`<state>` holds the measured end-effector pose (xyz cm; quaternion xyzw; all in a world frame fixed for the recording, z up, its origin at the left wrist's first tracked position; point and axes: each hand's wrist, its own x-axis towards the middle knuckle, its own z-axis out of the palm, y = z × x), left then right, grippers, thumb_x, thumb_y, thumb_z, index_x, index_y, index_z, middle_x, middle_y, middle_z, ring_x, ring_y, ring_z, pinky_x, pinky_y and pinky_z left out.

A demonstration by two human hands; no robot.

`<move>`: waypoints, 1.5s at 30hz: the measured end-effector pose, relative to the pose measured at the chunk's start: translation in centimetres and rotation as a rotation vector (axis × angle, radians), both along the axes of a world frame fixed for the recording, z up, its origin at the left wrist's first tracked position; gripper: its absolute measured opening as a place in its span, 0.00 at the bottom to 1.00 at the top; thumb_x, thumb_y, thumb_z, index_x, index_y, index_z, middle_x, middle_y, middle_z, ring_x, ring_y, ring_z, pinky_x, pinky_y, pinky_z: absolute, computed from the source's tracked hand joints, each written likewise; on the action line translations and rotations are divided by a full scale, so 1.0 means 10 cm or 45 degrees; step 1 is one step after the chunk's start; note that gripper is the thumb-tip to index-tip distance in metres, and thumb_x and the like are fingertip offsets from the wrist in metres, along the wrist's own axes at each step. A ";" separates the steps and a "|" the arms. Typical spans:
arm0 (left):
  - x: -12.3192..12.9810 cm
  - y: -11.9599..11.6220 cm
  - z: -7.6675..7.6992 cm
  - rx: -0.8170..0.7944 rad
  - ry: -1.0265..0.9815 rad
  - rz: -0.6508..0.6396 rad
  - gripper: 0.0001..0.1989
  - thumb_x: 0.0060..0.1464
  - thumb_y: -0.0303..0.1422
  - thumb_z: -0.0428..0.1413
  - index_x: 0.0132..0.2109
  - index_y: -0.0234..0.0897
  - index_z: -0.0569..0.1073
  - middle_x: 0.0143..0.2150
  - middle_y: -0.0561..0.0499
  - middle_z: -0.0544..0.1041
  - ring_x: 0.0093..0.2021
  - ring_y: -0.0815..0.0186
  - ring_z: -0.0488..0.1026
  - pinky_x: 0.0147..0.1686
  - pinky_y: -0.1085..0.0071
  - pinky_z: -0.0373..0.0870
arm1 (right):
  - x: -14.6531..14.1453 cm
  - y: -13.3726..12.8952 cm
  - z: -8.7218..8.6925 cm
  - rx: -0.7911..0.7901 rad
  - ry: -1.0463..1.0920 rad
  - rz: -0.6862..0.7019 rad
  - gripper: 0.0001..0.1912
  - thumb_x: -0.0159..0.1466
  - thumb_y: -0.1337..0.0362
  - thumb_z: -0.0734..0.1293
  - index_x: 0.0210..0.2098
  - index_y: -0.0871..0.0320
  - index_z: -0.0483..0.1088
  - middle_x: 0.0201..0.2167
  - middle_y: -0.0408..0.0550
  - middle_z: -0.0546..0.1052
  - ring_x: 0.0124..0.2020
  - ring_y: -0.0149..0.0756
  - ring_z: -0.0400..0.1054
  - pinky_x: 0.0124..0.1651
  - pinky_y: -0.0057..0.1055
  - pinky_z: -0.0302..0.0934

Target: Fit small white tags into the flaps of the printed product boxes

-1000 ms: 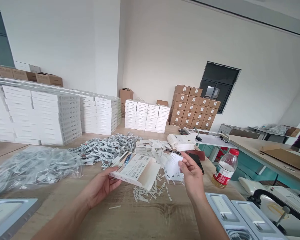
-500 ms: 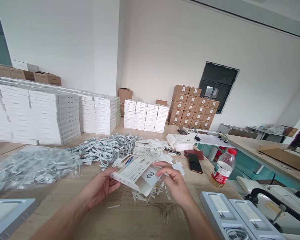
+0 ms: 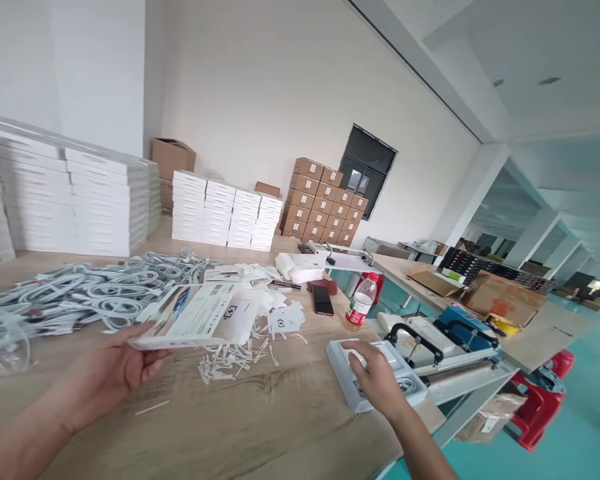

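Note:
My left hand [image 3: 115, 363] grips the left end of a white printed box [image 3: 207, 313], held tilted above the table. A white flap with a battery-like symbol shows at the box's right end. Over on the right, my right hand [image 3: 377, 379] reaches over a pale tray [image 3: 341, 375], thumb and index finger apart at its left compartment. Whether the fingertips touch the item there is hard to see. A coiled cable [image 3: 407, 385] lies in the tray, partly behind my hand. Paper strips [image 3: 220, 367] and printed cards [image 3: 286, 320] are scattered beyond the box.
Coiled white cables [image 3: 105, 283] are heaped at left, with stacked white boxes [image 3: 97, 200] behind. A phone [image 3: 323, 300] and a red-capped bottle [image 3: 363, 303] stand near the table's right edge. Black-handled equipment [image 3: 415, 340] is beyond the tray. Brown cartons [image 3: 315, 200] are piled by the wall.
My right hand has left the box's flap and moved right to the tray. My left hand still holds the box. The view has turned right.

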<state>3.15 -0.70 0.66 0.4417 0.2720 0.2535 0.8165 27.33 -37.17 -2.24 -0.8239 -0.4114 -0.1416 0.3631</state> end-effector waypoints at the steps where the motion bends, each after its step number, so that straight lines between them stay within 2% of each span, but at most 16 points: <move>1: 0.01 -0.02 0.00 0.001 -0.017 -0.016 0.05 0.59 0.23 0.52 0.41 0.34 0.71 0.28 0.51 0.78 0.24 0.67 0.75 0.18 0.75 0.73 | -0.01 -0.19 -0.08 -0.109 -0.063 -0.042 0.17 0.65 0.61 0.60 0.50 0.55 0.75 0.48 0.54 0.79 0.51 0.51 0.72 0.56 0.51 0.63; 3: 0.03 -0.05 0.00 -0.004 -0.046 -0.032 0.05 0.59 0.23 0.52 0.39 0.34 0.71 0.25 0.52 0.76 0.22 0.67 0.73 0.15 0.76 0.70 | -0.10 -0.46 -0.25 -0.292 -0.156 -0.019 0.19 0.67 0.61 0.60 0.54 0.55 0.71 0.51 0.55 0.78 0.53 0.51 0.72 0.60 0.54 0.59; 6: 0.03 -0.12 0.02 -0.046 -0.032 -0.010 0.06 0.56 0.19 0.53 0.39 0.31 0.72 0.27 0.51 0.78 0.23 0.69 0.74 0.20 0.76 0.74 | -0.33 -0.57 -0.39 -0.448 -0.210 0.102 0.22 0.67 0.61 0.61 0.60 0.55 0.66 0.57 0.57 0.74 0.57 0.50 0.69 0.60 0.51 0.61; 8: 0.01 -0.16 0.04 -0.072 -0.005 -0.007 0.08 0.55 0.18 0.53 0.41 0.30 0.72 0.30 0.48 0.80 0.27 0.68 0.77 0.25 0.76 0.77 | -0.45 -0.50 -0.35 -0.503 -0.158 0.170 0.24 0.68 0.59 0.61 0.63 0.53 0.63 0.60 0.56 0.70 0.60 0.50 0.66 0.61 0.50 0.59; 10: -0.01 -0.19 0.05 -0.096 0.012 -0.040 0.10 0.54 0.18 0.54 0.44 0.29 0.72 0.34 0.45 0.81 0.32 0.64 0.79 0.30 0.72 0.80 | -0.46 -0.39 -0.21 -0.514 -0.063 0.162 0.25 0.68 0.56 0.60 0.64 0.51 0.61 0.63 0.56 0.66 0.64 0.50 0.60 0.66 0.53 0.52; 14: -0.07 -0.20 0.04 -0.121 0.041 -0.159 0.13 0.54 0.18 0.55 0.47 0.24 0.72 0.36 0.41 0.82 0.37 0.58 0.81 0.35 0.66 0.82 | -0.14 -0.23 0.05 -0.565 0.258 -0.051 0.35 0.62 0.52 0.66 0.66 0.52 0.57 0.70 0.55 0.52 0.72 0.54 0.42 0.69 0.60 0.38; 16: -0.09 -0.19 0.02 -0.110 0.047 -0.200 0.13 0.54 0.19 0.56 0.48 0.23 0.72 0.37 0.40 0.82 0.37 0.57 0.81 0.35 0.66 0.82 | 0.03 -0.20 0.05 -0.661 0.462 -0.113 0.43 0.54 0.56 0.71 0.67 0.52 0.56 0.71 0.56 0.51 0.72 0.56 0.39 0.69 0.60 0.36; 18: -0.10 -0.18 0.00 -0.093 0.049 -0.234 0.13 0.54 0.21 0.57 0.48 0.22 0.72 0.37 0.40 0.82 0.38 0.57 0.81 0.36 0.66 0.81 | 0.12 -0.18 -0.02 -0.706 0.552 -0.106 0.47 0.50 0.60 0.71 0.67 0.54 0.56 0.70 0.57 0.54 0.71 0.56 0.42 0.69 0.55 0.37; 21: -0.11 -0.16 -0.03 -0.057 0.052 -0.277 0.16 0.52 0.23 0.62 0.48 0.24 0.72 0.39 0.42 0.82 0.37 0.60 0.80 0.35 0.68 0.81 | 0.12 -0.15 -0.12 -0.606 0.532 -0.060 0.46 0.47 0.64 0.70 0.66 0.60 0.58 0.66 0.60 0.62 0.66 0.54 0.55 0.67 0.47 0.48; 23: -0.12 -0.16 -0.06 -0.020 0.057 -0.301 0.19 0.49 0.25 0.65 0.48 0.27 0.72 0.39 0.45 0.82 0.35 0.64 0.79 0.32 0.71 0.80 | 0.07 -0.10 -0.10 -0.476 0.537 -0.061 0.44 0.46 0.65 0.69 0.64 0.62 0.61 0.60 0.60 0.69 0.59 0.52 0.64 0.63 0.44 0.55; 26: -0.10 -0.19 -0.10 0.048 0.093 -0.361 0.22 0.46 0.28 0.68 0.48 0.30 0.73 0.39 0.48 0.82 0.34 0.67 0.78 0.30 0.74 0.78 | -0.01 0.06 0.07 -0.198 0.585 -0.099 0.42 0.48 0.61 0.68 0.63 0.62 0.62 0.57 0.57 0.72 0.57 0.51 0.66 0.61 0.44 0.57; 30: -0.06 -0.23 -0.16 0.110 0.129 -0.394 0.26 0.42 0.30 0.71 0.49 0.34 0.73 0.44 0.48 0.82 0.42 0.63 0.79 0.34 0.72 0.79 | -0.05 0.51 0.34 0.113 0.616 -0.123 0.43 0.52 0.52 0.67 0.63 0.64 0.60 0.58 0.59 0.70 0.59 0.51 0.64 0.62 0.45 0.57; 35: -0.08 -0.23 -0.16 0.120 0.111 -0.357 0.30 0.37 0.32 0.73 0.49 0.35 0.73 0.47 0.44 0.81 0.47 0.55 0.79 0.37 0.69 0.80 | -0.16 1.15 0.50 0.065 0.374 -0.186 0.43 0.50 0.54 0.69 0.62 0.65 0.62 0.59 0.61 0.68 0.60 0.53 0.62 0.64 0.46 0.55; 39: -0.13 -0.27 -0.08 0.150 0.083 -0.265 0.30 0.36 0.33 0.73 0.48 0.34 0.73 0.47 0.42 0.82 0.45 0.55 0.80 0.37 0.69 0.80 | -0.27 1.44 0.52 0.007 0.150 -0.204 0.40 0.50 0.56 0.70 0.61 0.60 0.64 0.58 0.62 0.69 0.61 0.59 0.61 0.62 0.51 0.56; 42: -0.14 -0.28 -0.05 0.160 0.039 -0.244 0.29 0.37 0.33 0.73 0.47 0.35 0.73 0.46 0.42 0.82 0.45 0.56 0.80 0.38 0.69 0.80 | -0.32 1.58 0.50 0.115 0.146 -0.022 0.39 0.51 0.51 0.72 0.60 0.58 0.66 0.58 0.61 0.70 0.61 0.59 0.60 0.63 0.52 0.55; 45: -0.10 -0.27 -0.07 0.136 -0.015 -0.215 0.30 0.36 0.33 0.73 0.47 0.36 0.73 0.46 0.43 0.82 0.45 0.56 0.80 0.39 0.68 0.80 | -0.38 1.72 0.45 0.317 0.429 0.417 0.37 0.60 0.43 0.65 0.63 0.57 0.62 0.56 0.58 0.73 0.60 0.50 0.64 0.63 0.47 0.58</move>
